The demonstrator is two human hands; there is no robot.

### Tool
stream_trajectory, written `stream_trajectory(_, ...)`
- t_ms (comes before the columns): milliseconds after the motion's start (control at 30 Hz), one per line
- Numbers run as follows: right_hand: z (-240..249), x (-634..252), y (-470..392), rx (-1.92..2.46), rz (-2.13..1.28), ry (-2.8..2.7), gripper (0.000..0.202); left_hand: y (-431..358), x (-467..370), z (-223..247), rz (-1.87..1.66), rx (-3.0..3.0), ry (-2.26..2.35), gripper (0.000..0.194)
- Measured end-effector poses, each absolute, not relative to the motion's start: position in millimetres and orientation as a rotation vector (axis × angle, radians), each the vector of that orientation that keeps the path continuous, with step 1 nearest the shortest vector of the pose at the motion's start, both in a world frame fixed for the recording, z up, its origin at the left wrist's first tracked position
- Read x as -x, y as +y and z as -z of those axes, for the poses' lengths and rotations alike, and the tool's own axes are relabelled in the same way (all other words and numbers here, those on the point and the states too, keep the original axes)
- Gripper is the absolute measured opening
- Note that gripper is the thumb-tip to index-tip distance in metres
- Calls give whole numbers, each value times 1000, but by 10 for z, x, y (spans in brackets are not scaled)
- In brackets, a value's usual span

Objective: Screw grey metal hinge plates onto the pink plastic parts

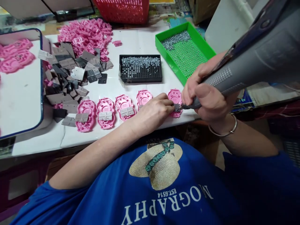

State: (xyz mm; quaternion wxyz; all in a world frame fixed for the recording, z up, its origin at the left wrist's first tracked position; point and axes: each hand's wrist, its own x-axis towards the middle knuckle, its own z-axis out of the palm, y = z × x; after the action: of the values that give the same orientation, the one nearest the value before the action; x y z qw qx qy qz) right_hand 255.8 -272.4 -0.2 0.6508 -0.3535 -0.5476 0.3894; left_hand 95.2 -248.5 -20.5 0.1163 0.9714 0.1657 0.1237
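Note:
My right hand (207, 93) is wrapped around a grey electric screwdriver (248, 65), held at a slant. Its bit end meets a small dark grey plate (177, 107) that lies across a pink plastic shell (174, 94) at the row's right end. With its fingers drawn together, my left hand (158, 109) presses at the left edge of that plate; the fingertips are partly hidden. To the left, several more pink shells (105, 104) lie in a row, with light grey plates (105, 116) across those in plain sight. My left hand covers part of one shell.
A black perforated tray (140, 78) of screws and a green tray (167, 57) with more screws lie beyond the row. Pink parts (85, 36) and grey plates (67, 62) are heaped at left, beside a white blue-rimmed tray (21, 97). A red basket (124, 11) stands behind.

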Motion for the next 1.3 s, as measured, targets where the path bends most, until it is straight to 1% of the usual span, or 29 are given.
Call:
stream_trajectory(67,33,-2564,-2679,739,-754,-1227,26,-2481,-952,204,-362,-2856,477,28)
stream_trajectory(200,-84,-2606,-2607,630,-858,-1303,32,-2487,-947,189,-326,-2885,487,27)
stream_trajectory(233,-146,-2628,-2583,600,-837,-1320,31,-2492,-945,183,-315,-2890,490,27)
stream_trajectory(300,-276,-2698,-2504,597,-676,-1318,26,-2504,-937,175,-307,-2895,498,27)
stream_trajectory(400,-398,-2888,-2290,707,-386,-1241,22,-2520,-923,176,-312,-2898,509,25)
stream_trajectory(533,-329,-3238,-1922,788,-231,-1156,26,-2528,-911,198,-331,-2900,514,22)
stream_trajectory(767,-39,-3489,-1666,927,-235,-1128,36,-2528,-900,207,-337,-2854,526,21)
stream_trajectory(1000,18,-3497,-1573,957,-258,-1102,42,-2524,-894,230,-394,-2859,508,22)
stream_trajectory(1167,72,-3521,-1517,942,-206,-1093,52,-2511,-899,233,-392,-2834,497,23)
stream_trajectory(1300,93,-3547,-1499,959,-180,-1102,53,-2507,-896,232,-380,-2825,496,22)
